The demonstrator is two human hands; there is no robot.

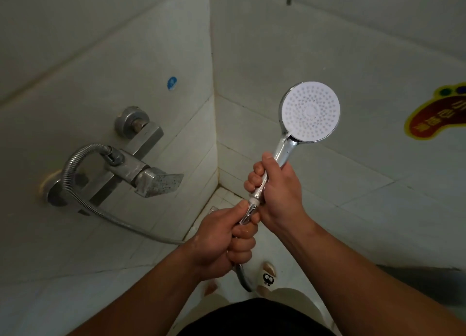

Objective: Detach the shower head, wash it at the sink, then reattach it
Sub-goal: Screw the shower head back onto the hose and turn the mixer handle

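Note:
The shower head (310,111) has a round white spray face and a chrome handle, held upright in front of the tiled corner. My right hand (274,186) is closed around its handle. Just below, my left hand (222,242) grips the chrome hose nut (248,213) at the handle's base, thumb on top. The ribbed metal hose (75,184) loops from the wall mixer, runs under my left forearm and reappears below my left fist. The hose end and handle meet between my two hands; I cannot tell whether they are screwed together.
A chrome wall mixer (141,169) with a flat lever sticks out of the left wall. A blue round sticker (172,83) is on the left wall, a foot-shaped sticker (438,116) on the right wall. My slippered feet (268,276) stand on the tiled floor.

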